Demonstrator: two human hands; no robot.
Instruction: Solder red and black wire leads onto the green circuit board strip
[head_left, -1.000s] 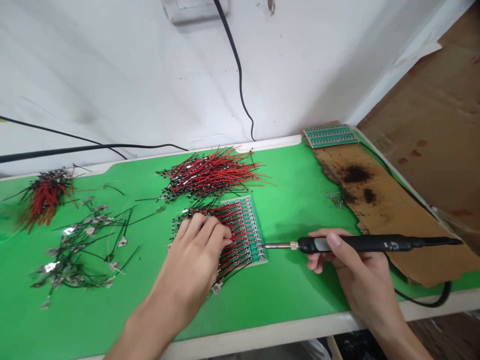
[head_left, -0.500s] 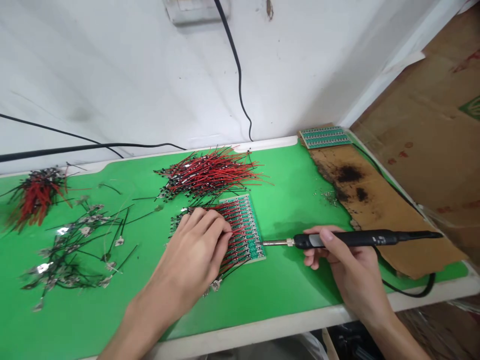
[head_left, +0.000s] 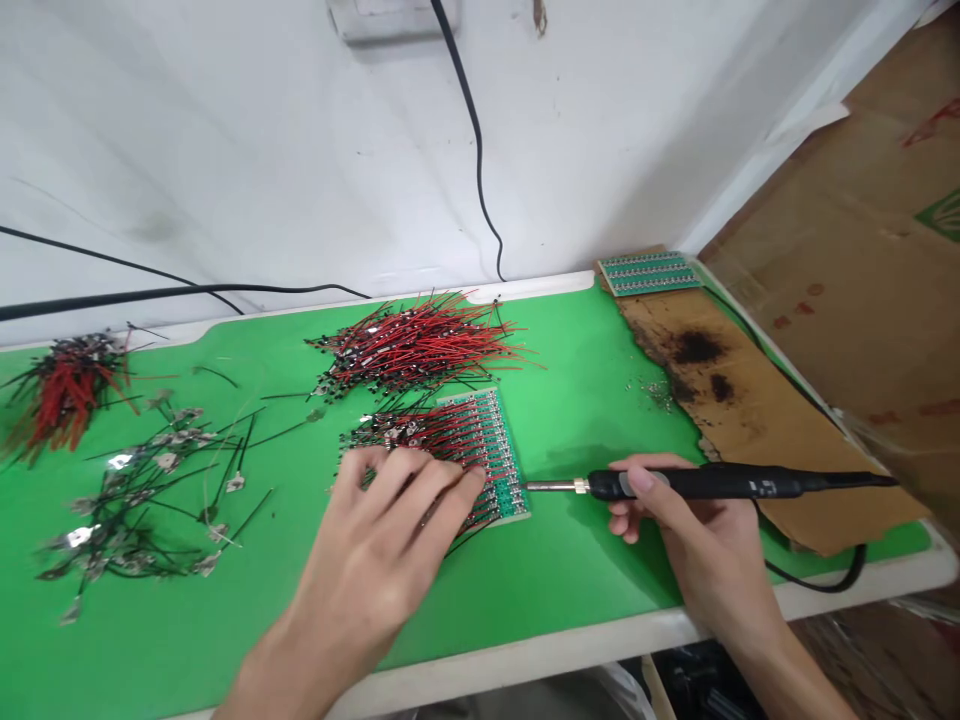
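Observation:
My right hand (head_left: 705, 540) is wrapped round a black soldering iron (head_left: 697, 482), which lies level and points left. Its metal tip is at the right edge of a green circuit board (head_left: 510, 495), near the lower solder pads. My left hand (head_left: 390, 540) bends over the board's left side, thumb and index finger pinched on a red wire among the row. Rows of red wires (head_left: 457, 430) run onto the board from black ends at its left, partly hidden under my left hand.
Behind the board lies a heap of red and black wires (head_left: 420, 345). Loose black wires with metal tabs (head_left: 165, 460) and another red bundle (head_left: 67, 390) are at left. At right, scorched cardboard (head_left: 750, 400) carries a second green board (head_left: 651, 273); solder bits (head_left: 654, 392) lie beside it.
My left hand has shifted right and slightly down along the wires, its fingertips now closer to the solder pads. The soldering iron has barely moved, its tip still at the board's edge.

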